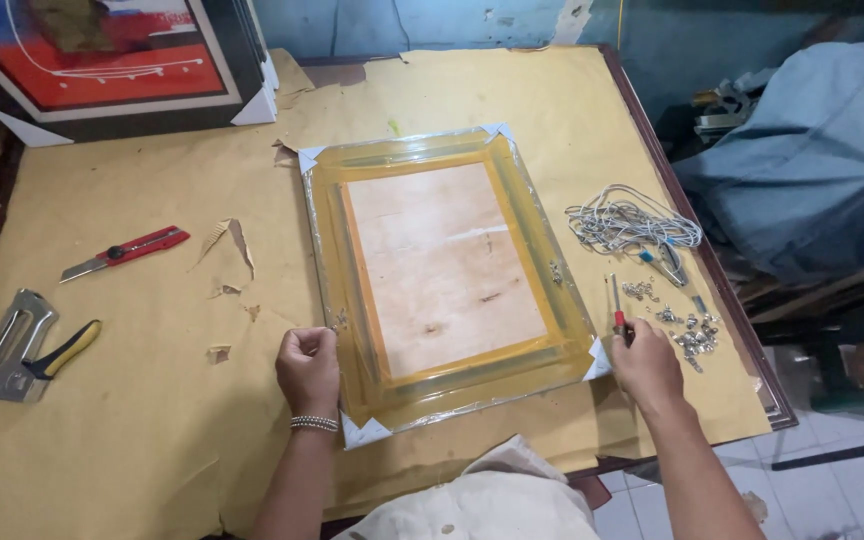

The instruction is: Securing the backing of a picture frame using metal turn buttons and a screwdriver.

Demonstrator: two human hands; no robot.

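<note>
A picture frame wrapped in clear plastic lies face down on the paper-covered table, its wooden backing board facing up and white protectors on its corners. My left hand is curled into a fist against the frame's left edge, near a small metal fitting. My right hand rests at the frame's lower right corner, fingers closed on a small screwdriver with a red handle.
A pile of small metal hardware and a coil of white cord lie to the right. A red utility knife, a staple gun and yellow-handled pliers sit left. A framed painting leans at the back left.
</note>
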